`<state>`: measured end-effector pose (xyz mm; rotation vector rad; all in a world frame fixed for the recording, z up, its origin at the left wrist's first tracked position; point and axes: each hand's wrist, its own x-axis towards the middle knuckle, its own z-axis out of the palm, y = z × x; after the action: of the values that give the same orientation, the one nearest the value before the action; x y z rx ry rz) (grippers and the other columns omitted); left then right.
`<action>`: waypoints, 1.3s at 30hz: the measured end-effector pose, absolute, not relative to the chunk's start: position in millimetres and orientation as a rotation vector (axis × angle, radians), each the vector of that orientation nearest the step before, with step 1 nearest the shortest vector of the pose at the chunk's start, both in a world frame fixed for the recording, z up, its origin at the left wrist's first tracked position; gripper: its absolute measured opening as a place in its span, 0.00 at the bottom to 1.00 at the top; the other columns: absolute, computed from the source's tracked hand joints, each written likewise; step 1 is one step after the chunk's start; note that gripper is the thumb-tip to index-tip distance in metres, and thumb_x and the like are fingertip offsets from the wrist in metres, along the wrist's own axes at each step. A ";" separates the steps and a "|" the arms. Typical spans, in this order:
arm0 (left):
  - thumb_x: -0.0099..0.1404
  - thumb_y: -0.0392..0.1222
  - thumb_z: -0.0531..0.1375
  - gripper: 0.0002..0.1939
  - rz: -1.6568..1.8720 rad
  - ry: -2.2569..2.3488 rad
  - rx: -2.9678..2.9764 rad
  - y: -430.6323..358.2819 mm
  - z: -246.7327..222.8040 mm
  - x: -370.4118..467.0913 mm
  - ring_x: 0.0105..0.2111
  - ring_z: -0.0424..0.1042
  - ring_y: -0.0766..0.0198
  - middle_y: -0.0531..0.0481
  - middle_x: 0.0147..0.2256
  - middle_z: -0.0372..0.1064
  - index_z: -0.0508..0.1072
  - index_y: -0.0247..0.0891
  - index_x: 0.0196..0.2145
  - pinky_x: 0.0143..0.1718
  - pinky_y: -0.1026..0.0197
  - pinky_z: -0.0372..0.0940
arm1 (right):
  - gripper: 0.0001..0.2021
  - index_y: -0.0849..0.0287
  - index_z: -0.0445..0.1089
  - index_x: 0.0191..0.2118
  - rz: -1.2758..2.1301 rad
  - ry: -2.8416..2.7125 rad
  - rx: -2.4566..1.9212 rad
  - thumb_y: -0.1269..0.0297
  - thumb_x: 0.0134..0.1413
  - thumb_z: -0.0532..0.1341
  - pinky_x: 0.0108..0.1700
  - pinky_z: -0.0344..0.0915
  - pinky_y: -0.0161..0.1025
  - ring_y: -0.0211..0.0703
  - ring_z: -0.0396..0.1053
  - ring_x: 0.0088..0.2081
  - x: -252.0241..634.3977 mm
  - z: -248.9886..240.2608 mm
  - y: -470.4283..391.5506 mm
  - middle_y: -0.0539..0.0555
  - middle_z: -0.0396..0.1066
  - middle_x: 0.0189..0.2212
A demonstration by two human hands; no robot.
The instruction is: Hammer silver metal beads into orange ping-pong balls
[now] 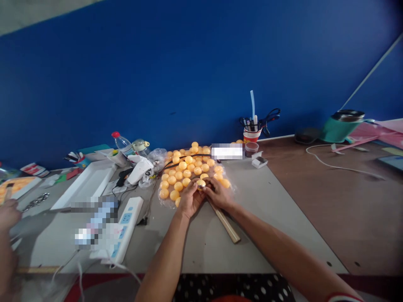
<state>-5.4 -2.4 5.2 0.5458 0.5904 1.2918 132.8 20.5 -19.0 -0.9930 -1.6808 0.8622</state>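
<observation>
Between the fingertips of both hands is an orange table-tennis ball [200, 183] with a small shiny metallic patch on its near side. My left hand [190, 199] has its fingers closed around the ball's left side. From the right, my right hand [220, 194] pinches it, thumb close to the shiny patch. What that patch is, I cannot make out. Just beyond the hands, several more orange balls [178, 186] lie on clear plastic film [231, 191]. A flat wooden stick [225, 222] rests on the table below my right hand.
To the left are a white power strip [129, 222], a white tray [86, 184] and a clear bottle [122, 144]. At the back stands a cup of pens [252, 135] near a small open box [259, 160]. A co-worker's hand [9, 214] is at far left. A green mug [341, 128] stands right.
</observation>
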 end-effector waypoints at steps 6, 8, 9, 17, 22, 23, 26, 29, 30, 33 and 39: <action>0.54 0.39 0.71 0.16 1.326 0.631 0.558 -3.7 5.3 -1.4 0.35 0.75 0.63 0.49 0.36 0.74 0.72 0.37 0.39 0.37 0.62 0.68 | 0.14 0.59 0.70 0.46 0.859 -1.696 -1.001 0.63 0.54 0.59 0.49 0.68 0.48 0.48 0.70 0.43 133.1 -18.7 19.8 0.56 0.73 0.41; 0.55 0.40 0.71 0.16 1.359 0.649 0.527 -3.0 4.9 -1.0 0.35 0.75 0.62 0.49 0.36 0.75 0.72 0.37 0.39 0.37 0.60 0.68 | 0.15 0.59 0.70 0.47 0.835 -1.691 -1.019 0.63 0.53 0.59 0.50 0.68 0.48 0.49 0.70 0.44 132.6 -19.8 18.8 0.57 0.73 0.42; 0.54 0.41 0.71 0.17 1.374 0.662 0.506 -2.4 4.7 -1.2 0.35 0.75 0.61 0.49 0.36 0.75 0.72 0.37 0.40 0.37 0.60 0.68 | 0.15 0.59 0.70 0.47 0.812 -1.693 -1.042 0.63 0.53 0.59 0.50 0.68 0.48 0.49 0.70 0.45 132.1 -20.6 18.2 0.57 0.72 0.42; 0.63 0.43 0.60 0.08 1.451 0.766 0.251 3.7 7.9 -8.5 0.20 0.65 0.67 0.52 0.26 0.69 0.69 0.39 0.39 0.25 0.63 0.63 | 0.16 0.63 0.69 0.49 0.493 -1.978 -1.370 0.67 0.54 0.61 0.52 0.65 0.47 0.54 0.67 0.50 123.8 -12.8 3.4 0.64 0.71 0.47; 0.66 0.49 0.57 0.12 1.428 0.780 0.234 0.8 14.9 -8.7 0.17 0.59 0.69 0.54 0.22 0.64 0.70 0.37 0.36 0.24 0.63 0.61 | 0.20 0.61 0.68 0.54 0.390 -2.207 -1.575 0.61 0.57 0.61 0.54 0.61 0.46 0.57 0.66 0.53 125.6 5.5 -4.9 0.64 0.72 0.51; 0.66 0.50 0.56 0.12 1.418 0.788 0.240 -0.1 16.0 -8.0 0.17 0.58 0.69 0.54 0.22 0.63 0.69 0.37 0.35 0.24 0.64 0.60 | 0.21 0.62 0.68 0.55 0.396 -2.237 -1.602 0.60 0.57 0.61 0.53 0.61 0.46 0.57 0.67 0.53 126.4 8.0 -5.1 0.64 0.72 0.50; 0.67 0.51 0.56 0.14 1.405 0.798 0.245 -2.0 17.4 -6.4 0.17 0.56 0.70 0.55 0.21 0.62 0.69 0.37 0.34 0.22 0.64 0.58 | 0.22 0.64 0.67 0.56 0.424 -2.302 -1.674 0.63 0.56 0.59 0.50 0.62 0.45 0.57 0.69 0.50 129.1 12.2 -3.5 0.66 0.73 0.49; 0.66 0.52 0.58 0.14 1.419 0.795 0.238 -1.8 16.7 -7.3 0.17 0.56 0.70 0.55 0.21 0.62 0.68 0.37 0.33 0.22 0.65 0.58 | 0.21 0.64 0.68 0.55 0.465 -2.298 -1.701 0.67 0.55 0.58 0.45 0.63 0.43 0.55 0.72 0.46 132.4 13.9 0.7 0.66 0.74 0.49; 0.66 0.52 0.58 0.15 1.425 0.798 0.230 -1.4 16.4 -8.1 0.17 0.56 0.70 0.55 0.21 0.62 0.68 0.37 0.32 0.22 0.65 0.58 | 0.21 0.63 0.69 0.54 0.492 -2.270 -1.698 0.67 0.54 0.57 0.44 0.63 0.42 0.54 0.72 0.45 133.8 14.3 2.5 0.65 0.75 0.48; 0.67 0.53 0.56 0.15 1.435 0.818 0.198 0.1 15.5 -10.4 0.17 0.56 0.70 0.55 0.22 0.62 0.68 0.37 0.33 0.22 0.64 0.59 | 0.15 0.61 0.73 0.47 0.684 -2.099 -1.656 0.67 0.55 0.56 0.39 0.62 0.39 0.49 0.72 0.40 138.9 15.5 9.4 0.60 0.77 0.41; 0.67 0.54 0.55 0.18 1.441 0.824 0.164 1.1 18.4 -11.0 0.17 0.57 0.69 0.53 0.22 0.62 0.66 0.38 0.28 0.23 0.64 0.60 | 0.14 0.59 0.70 0.43 1.173 -1.550 -1.048 0.64 0.50 0.55 0.39 0.63 0.37 0.44 0.70 0.38 146.7 14.4 17.4 0.52 0.74 0.36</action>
<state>-11.0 1.1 18.4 0.1644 0.8238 1.4413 146.7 17.4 14.4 -1.0484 -1.5498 1.1725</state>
